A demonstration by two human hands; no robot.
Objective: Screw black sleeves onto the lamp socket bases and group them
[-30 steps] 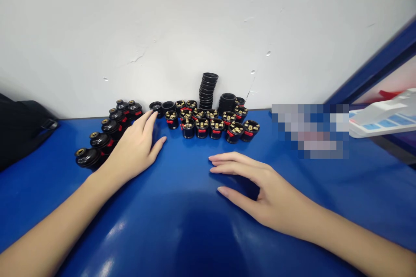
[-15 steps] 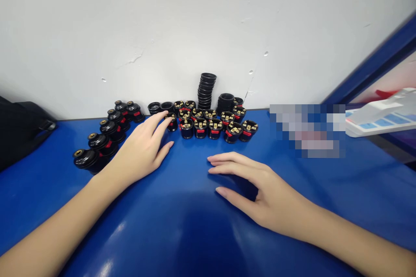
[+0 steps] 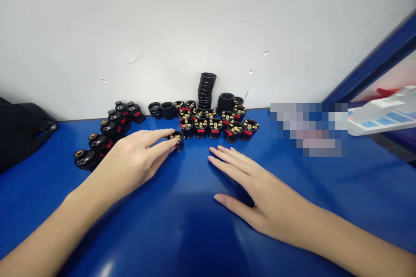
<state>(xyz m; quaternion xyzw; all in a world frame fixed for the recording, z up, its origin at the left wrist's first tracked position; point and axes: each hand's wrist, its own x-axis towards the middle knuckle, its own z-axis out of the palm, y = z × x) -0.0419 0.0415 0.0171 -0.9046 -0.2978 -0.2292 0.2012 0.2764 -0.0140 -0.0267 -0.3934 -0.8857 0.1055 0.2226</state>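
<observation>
My left hand (image 3: pixel 138 152) is closed on a black lamp socket (image 3: pixel 178 142) with brass contacts on top, in front of the left end of a group of similar sockets. Its fingertips rest on the socket's top and near side; the thumb is hidden. Open, with fingers spread and nothing held, my right hand (image 3: pixel 256 186) is low over the table, to the right of that socket. Several more lamp sockets (image 3: pixel 215 128) stand together just behind, brass contacts up and red tabs facing me.
Assembled black lamp holders (image 3: pixel 99 141) with brass tops form a slanted row at left. Black threaded rings are stacked in a leaning column (image 3: pixel 205 91) by the wall, with a shorter stack (image 3: pixel 225 103) beside it. A black bag (image 3: pixel 22 134) lies far left, a white tray (image 3: pixel 380 117) far right.
My left hand has drawn one lamp socket toward me and slightly right, away from the black rings at the back. My right hand has spread its fingers a little more.
</observation>
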